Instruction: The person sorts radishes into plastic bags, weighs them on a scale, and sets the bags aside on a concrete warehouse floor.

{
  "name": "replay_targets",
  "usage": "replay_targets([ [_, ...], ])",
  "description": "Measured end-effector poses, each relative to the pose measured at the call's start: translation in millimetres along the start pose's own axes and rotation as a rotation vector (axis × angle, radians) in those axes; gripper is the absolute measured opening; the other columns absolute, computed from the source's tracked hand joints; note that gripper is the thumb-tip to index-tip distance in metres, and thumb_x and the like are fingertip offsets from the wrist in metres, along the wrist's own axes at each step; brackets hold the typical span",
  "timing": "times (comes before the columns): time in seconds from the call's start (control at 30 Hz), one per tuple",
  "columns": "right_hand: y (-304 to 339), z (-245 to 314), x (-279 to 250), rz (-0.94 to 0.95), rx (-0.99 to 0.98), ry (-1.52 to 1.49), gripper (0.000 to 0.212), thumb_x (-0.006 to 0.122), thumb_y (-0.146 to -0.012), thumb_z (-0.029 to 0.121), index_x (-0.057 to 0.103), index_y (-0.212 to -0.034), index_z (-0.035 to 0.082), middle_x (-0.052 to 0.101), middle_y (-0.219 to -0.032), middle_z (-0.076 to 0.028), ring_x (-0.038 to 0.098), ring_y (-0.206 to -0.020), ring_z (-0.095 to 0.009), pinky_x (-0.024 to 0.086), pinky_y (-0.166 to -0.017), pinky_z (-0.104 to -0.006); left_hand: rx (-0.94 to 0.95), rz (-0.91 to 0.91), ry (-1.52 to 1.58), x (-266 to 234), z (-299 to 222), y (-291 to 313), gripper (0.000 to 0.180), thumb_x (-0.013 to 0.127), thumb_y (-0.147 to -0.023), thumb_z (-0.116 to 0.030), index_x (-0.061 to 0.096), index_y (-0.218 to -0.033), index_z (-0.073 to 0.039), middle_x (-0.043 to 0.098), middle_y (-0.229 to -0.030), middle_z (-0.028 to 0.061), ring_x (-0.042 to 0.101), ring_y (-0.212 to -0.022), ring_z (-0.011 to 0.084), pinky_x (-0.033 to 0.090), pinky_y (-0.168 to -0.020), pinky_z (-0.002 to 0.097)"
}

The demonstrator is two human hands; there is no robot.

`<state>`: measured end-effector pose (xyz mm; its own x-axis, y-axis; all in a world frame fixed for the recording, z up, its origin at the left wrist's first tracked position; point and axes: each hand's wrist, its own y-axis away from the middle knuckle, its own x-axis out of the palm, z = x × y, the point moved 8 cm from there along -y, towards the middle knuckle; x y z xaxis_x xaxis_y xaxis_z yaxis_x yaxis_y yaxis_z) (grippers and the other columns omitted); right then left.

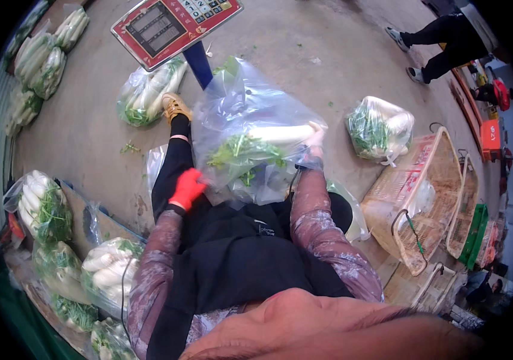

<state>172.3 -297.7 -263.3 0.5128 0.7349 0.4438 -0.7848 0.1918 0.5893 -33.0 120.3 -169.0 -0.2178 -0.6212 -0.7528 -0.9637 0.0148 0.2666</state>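
Observation:
A large clear plastic bag stands in front of me, with a white radish and its green leaves inside. My right hand is within the bag, closed around the radish's right end; the plastic partly veils its fingers. My left hand, in a red glove, is closed at the bag's lower left edge and appears to pinch the plastic there. Just beyond the bag, a scale's red display sits on a blue post.
Bagged radishes lie at the front, to the right and in several bags at my left. More bags line the far left wall. Wicker baskets stand at the right. Another person's legs show at the far right.

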Motion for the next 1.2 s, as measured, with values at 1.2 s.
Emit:
replay_targets([
  [1.2, -30.7, 23.4, 34.7, 0.259, -0.217, 1.247, 0.046, 0.055, -0.077, 0.041, 0.062, -0.108, 0.008, 0.063, -0.107, -0.016, 0.061, -0.094, -0.033, 0.047, -0.082, -0.0414, 0.111, -0.446, 0.421, -205.8, -89.5, -134.9, 0.041, 0.051, -0.088, -0.038, 0.052, -0.062, -0.006, 0.043, -0.049, -0.0001, 0.040, -0.040, 0.0129, 0.034, -0.041, 0.0279],
])
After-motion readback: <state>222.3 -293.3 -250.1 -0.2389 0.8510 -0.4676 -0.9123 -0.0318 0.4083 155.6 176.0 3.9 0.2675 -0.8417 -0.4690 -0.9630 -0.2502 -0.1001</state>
